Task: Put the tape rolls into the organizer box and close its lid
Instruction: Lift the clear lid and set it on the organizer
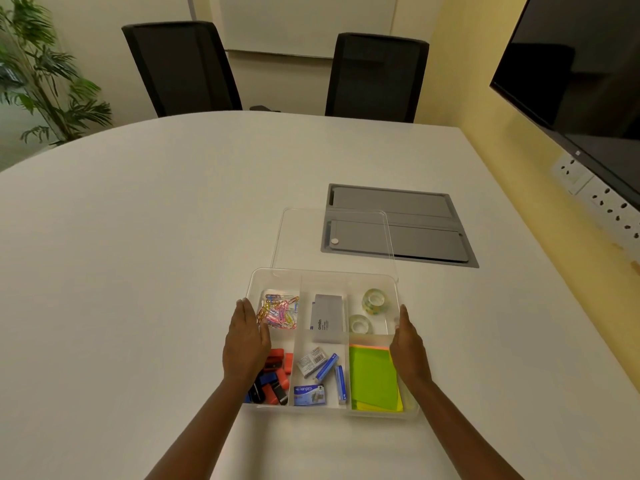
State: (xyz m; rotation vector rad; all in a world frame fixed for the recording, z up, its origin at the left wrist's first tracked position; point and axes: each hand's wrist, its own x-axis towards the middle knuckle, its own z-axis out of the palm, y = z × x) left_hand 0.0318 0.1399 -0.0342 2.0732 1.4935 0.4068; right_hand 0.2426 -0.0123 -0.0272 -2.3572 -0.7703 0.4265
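Note:
A clear plastic organizer box (273, 273) with several compartments sits on the white table in front of me. Two clear tape rolls lie in its far right compartment, one (374, 301) behind the other (360, 323). The clear lid (304, 237) lies flat on the table just behind the box, off it. My left hand (246, 341) rests flat against the box's left wall, fingers extended. My right hand (408, 341) rests flat against the right wall. Neither hand holds an object.
Other compartments hold coloured paper clips (278, 311), a grey card box (327, 318), staple boxes (320, 374), red and blue small items (275, 379) and green sticky notes (374, 377). A grey cable hatch (426, 230) is set in the table behind. Two black chairs stand at the far edge.

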